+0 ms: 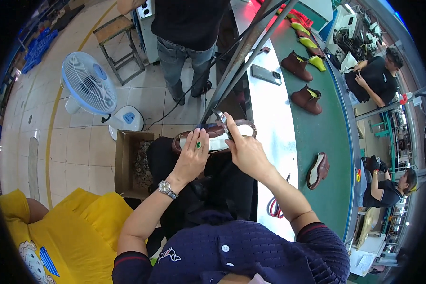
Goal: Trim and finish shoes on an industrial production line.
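A brown leather shoe lies over my lap with its pale underside up. My left hand, with a green-stoned ring and a wristwatch, lies across the shoe, its fingers pressed together on the pale sole and the rim. My right hand is closed around a pair of pincers; the metal head shows above the fist, close to the shoe's far edge. Most of the handle is hidden in my palm, and I cannot tell whether the jaws touch the leather.
Right of me run a metal ledge with a phone and red-handled scissors, then a green conveyor bearing brown shoes. A cardboard box and fan are left. Other people are nearby; a diagonal post rises ahead.
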